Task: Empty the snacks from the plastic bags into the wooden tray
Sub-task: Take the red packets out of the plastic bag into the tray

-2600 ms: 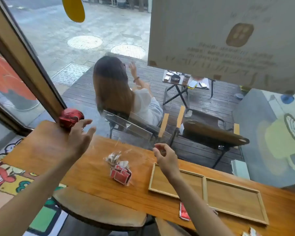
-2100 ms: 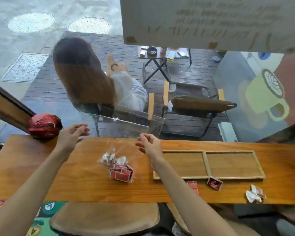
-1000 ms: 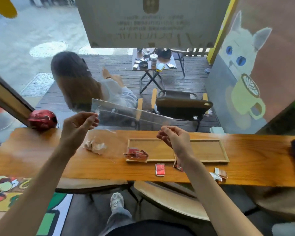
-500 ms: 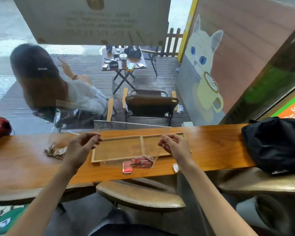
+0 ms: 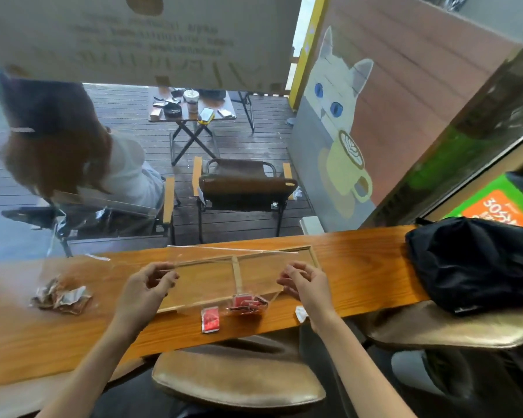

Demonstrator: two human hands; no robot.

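On the counter (image 5: 360,260) sits the wooden tray (image 5: 206,285). Above it, left hand (image 5: 147,289) and right hand (image 5: 304,283) each pinch a side of the clear bag (image 5: 224,276) — its red snacks (image 5: 246,303) sag over the tray's near rim, so they may spill outside like the loose packet (image 5: 210,319).

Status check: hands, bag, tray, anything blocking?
Left hand and right hand pinch clear bag over wooden tray. Red snacks bunched at bag's low corner. Nothing blocking.
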